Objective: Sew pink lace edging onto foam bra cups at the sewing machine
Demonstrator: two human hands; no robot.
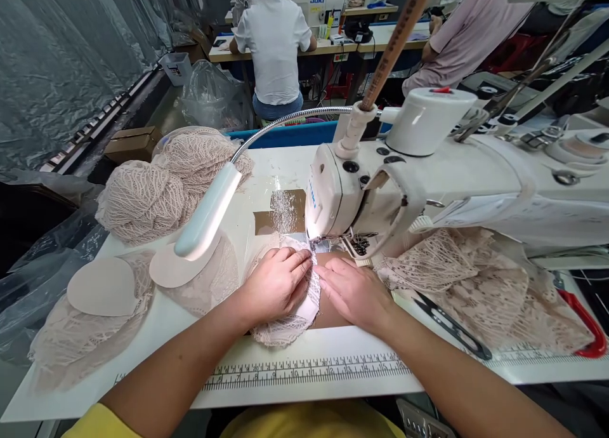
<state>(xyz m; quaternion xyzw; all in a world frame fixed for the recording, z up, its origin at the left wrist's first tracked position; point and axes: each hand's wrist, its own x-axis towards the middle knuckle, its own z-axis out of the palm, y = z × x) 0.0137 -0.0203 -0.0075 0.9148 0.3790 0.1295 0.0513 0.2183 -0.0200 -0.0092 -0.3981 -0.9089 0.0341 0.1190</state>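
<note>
Head view: on the white sewing table [354,346], the oval beige lace piece [288,331] lies mid-width, by the white sewing machine's [330,190] needle. The left hand's [276,282] fingers lie together on it; the right hand's [354,292], nearly together, reach its right edge; I cannot tell whether either pinches. Bare tabletop runs along the front edge between forearms. Beyond the far left corner: a pale plastic bin [176,70], contents unclear.

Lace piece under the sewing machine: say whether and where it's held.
The left hand lies across the middle of the lace piece; the right hand is at its right edge. Whether either pinches it cannot be told.
</note>
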